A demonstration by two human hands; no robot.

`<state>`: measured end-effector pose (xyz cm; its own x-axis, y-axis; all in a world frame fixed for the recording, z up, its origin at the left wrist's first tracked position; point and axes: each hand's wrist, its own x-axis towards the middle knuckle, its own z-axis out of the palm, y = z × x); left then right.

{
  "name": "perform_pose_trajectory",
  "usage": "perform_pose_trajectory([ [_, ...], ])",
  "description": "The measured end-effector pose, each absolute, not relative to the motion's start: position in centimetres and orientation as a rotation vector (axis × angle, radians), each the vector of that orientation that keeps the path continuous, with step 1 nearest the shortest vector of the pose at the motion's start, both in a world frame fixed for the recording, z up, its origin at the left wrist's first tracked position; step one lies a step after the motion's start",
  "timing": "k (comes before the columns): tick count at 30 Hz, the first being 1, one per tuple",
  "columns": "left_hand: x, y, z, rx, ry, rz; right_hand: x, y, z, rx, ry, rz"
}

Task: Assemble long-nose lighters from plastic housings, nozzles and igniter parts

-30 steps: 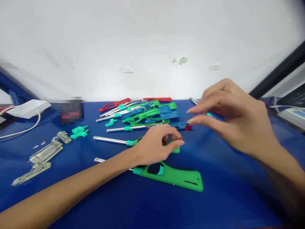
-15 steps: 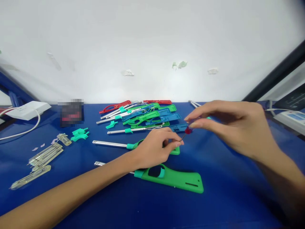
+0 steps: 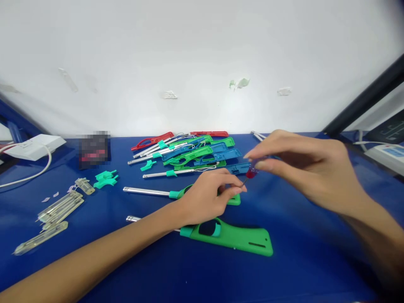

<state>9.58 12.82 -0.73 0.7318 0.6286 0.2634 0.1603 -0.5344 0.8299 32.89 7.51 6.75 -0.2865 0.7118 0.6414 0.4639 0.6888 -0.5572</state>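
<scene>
My right hand (image 3: 303,172) pinches the handle of a small screwdriver (image 3: 251,172) with a red and clear handle. Its thin metal shaft slants down and left to the fingertips of my left hand (image 3: 214,193). Thumb and forefinger of that hand are closed at the shaft's tip; anything tiny between them is hidden. Under my left hand lies a green gas lighter (image 3: 233,199), partly covered. Nearer to me another green lighter (image 3: 236,238) with a dark trigger opening rests on the blue table (image 3: 195,273), its metal tube partly behind my left forearm.
Opened lighter shells in red, green and blue (image 3: 202,153) lie piled with metal tubes by the wall. Teal plastic pieces (image 3: 105,179) and several clear fuel tanks (image 3: 59,208) sit at left. A white box with a cable (image 3: 41,146) stands far left, a white device (image 3: 391,153) far right.
The right fingers have shifted slightly on the screwdriver, and more of its red part shows. My left hand keeps its pinch at the tip. The view has moved a little.
</scene>
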Motion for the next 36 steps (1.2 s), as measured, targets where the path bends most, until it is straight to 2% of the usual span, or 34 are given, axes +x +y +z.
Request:
perform_pose_trajectory([
  [12,9.1,13.1,-1.3,2.044,0.566,0.66,33.0,8.5,6.1,-0.869,-1.906,0.562],
  [20,9.4,12.6,-0.6,2.045,0.598,0.655,32.9,8.5,5.5,-0.843,-1.843,0.513],
  [30,9.4,13.0,-0.9,2.04,0.547,0.706,32.5,7.7,5.4,-0.892,-1.873,0.622],
  [36,9.5,12.8,-0.7,2.09,0.548,0.698,32.0,7.9,5.3,-0.906,-1.755,0.518],
])
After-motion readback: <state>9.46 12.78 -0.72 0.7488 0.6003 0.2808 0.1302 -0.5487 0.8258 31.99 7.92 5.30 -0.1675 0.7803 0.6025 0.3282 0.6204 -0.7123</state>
